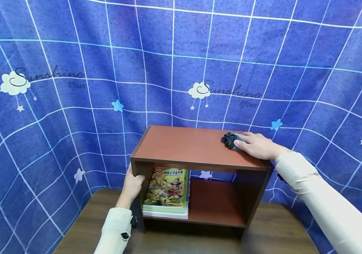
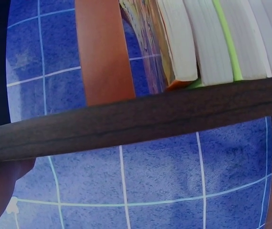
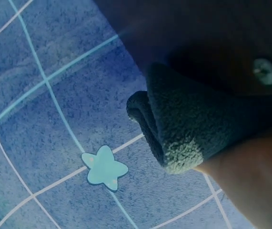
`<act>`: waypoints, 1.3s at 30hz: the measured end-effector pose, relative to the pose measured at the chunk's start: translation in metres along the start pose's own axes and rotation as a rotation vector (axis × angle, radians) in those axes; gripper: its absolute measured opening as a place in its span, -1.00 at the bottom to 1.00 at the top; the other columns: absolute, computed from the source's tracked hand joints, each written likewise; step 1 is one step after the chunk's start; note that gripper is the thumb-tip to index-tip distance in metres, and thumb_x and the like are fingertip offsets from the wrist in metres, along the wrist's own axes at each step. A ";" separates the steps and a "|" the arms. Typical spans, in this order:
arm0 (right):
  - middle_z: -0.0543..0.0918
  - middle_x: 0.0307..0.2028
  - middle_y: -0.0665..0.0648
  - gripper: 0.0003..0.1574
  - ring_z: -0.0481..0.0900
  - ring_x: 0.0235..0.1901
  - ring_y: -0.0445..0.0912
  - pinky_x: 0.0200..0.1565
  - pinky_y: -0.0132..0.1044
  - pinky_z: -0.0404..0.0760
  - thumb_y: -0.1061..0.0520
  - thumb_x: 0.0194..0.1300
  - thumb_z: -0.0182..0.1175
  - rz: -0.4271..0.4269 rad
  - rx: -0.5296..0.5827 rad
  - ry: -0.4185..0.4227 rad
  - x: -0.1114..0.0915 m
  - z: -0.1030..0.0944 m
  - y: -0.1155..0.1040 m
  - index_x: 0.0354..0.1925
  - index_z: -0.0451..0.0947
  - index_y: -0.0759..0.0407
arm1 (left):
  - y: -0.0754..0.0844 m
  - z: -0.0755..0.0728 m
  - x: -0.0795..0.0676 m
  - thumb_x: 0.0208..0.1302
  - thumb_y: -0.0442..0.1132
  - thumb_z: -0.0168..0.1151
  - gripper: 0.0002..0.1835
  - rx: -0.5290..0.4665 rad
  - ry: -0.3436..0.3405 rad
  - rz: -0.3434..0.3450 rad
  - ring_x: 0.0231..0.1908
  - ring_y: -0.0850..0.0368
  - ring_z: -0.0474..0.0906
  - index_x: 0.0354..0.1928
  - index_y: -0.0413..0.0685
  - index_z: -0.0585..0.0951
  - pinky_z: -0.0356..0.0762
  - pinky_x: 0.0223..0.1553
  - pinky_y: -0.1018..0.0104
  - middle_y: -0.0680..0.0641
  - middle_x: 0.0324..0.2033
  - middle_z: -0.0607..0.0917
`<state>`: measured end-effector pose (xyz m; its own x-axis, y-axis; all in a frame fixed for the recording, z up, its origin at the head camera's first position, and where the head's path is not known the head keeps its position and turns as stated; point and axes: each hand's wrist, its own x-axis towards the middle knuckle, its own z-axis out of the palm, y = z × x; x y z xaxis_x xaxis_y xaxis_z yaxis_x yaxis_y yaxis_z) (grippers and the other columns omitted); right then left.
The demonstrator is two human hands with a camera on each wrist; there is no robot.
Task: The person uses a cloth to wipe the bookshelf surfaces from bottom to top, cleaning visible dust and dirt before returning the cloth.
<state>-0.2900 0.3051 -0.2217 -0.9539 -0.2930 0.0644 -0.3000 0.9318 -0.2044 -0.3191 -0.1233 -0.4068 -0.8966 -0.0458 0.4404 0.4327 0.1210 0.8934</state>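
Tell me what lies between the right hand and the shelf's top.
A bunched dark cloth, held under the right hand against the shelf's top; the head view shows this.

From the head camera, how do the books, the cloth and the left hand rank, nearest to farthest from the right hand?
1. Cloth: in the right hand, on top of the shelf.
2. Books: inside the shelf, toward its left end.
3. Left hand: holding the shelf's left side.
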 end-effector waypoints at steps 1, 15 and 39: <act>0.21 0.43 0.49 -0.13 0.10 0.37 0.52 0.20 0.57 0.07 -0.30 0.56 -0.19 0.001 0.002 0.002 -0.002 0.000 -0.002 0.52 0.17 0.26 | 0.000 0.000 0.000 0.03 -0.59 -0.01 -0.11 0.006 0.006 0.000 0.22 -0.09 0.27 0.54 -0.24 0.15 0.18 0.20 0.32 -0.37 0.40 0.32; 0.24 0.43 0.45 -0.19 0.12 0.37 0.45 0.15 0.57 0.15 -0.27 0.56 -0.15 0.004 -0.029 0.059 -0.041 0.006 -0.019 0.49 0.27 0.22 | 0.004 0.000 0.000 0.01 -0.63 -0.03 -0.08 -0.021 0.002 -0.016 0.21 -0.05 0.26 0.55 -0.23 0.13 0.16 0.20 0.38 -0.34 0.40 0.32; 0.41 0.36 0.27 -0.15 0.32 0.27 0.32 0.00 0.39 0.36 -0.44 0.41 0.00 -0.063 -0.149 0.273 -0.083 0.033 -0.027 0.51 0.29 -0.13 | 0.003 0.000 -0.001 0.02 -0.64 -0.06 -0.04 -0.035 -0.013 -0.024 0.25 -0.02 0.24 0.58 -0.18 0.07 0.16 0.21 0.36 -0.29 0.44 0.28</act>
<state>-0.2029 0.2967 -0.2533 -0.8921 -0.3016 0.3364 -0.3359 0.9407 -0.0472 -0.3168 -0.1227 -0.4041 -0.9077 -0.0354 0.4181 0.4141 0.0853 0.9062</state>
